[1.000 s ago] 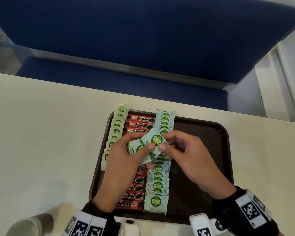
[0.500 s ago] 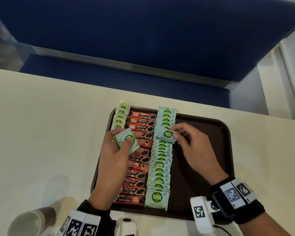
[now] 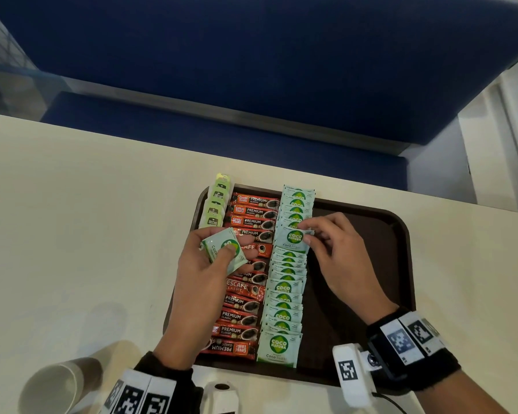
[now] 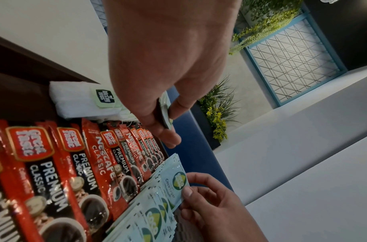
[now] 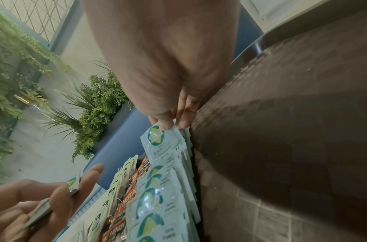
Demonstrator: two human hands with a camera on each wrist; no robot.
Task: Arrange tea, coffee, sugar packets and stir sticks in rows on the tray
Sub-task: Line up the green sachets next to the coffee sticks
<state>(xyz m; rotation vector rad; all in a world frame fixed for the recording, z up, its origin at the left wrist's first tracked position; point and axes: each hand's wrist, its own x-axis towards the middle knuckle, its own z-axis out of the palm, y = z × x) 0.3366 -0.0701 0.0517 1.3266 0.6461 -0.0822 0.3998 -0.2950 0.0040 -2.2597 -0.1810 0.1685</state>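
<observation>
A dark brown tray (image 3: 371, 264) holds three rows: pale green tea bags (image 3: 214, 209) on the left, red coffee sachets (image 3: 245, 315) in the middle, light blue Coco Natura sugar packets (image 3: 283, 312) to their right. My left hand (image 3: 219, 255) hovers over the coffee row and grips a small stack of sugar packets (image 3: 223, 249) between thumb and fingers. My right hand (image 3: 307, 234) pinches one sugar packet (image 3: 292, 240) by its right edge over a gap in the sugar row (image 5: 157, 204). In the left wrist view the pinched packet (image 4: 176, 185) lies flat against the row.
The tray's right half (image 3: 356, 294) is bare. A paper cup (image 3: 57, 383) lies on its side on the cream table (image 3: 72, 234) at the near left. A blue bench (image 3: 251, 70) runs behind the table's far edge.
My hands have parted. The right hand took one sugar packet from the left hand's stack and carried it down and away to the sugar row; the left hand drew left with the stack.
</observation>
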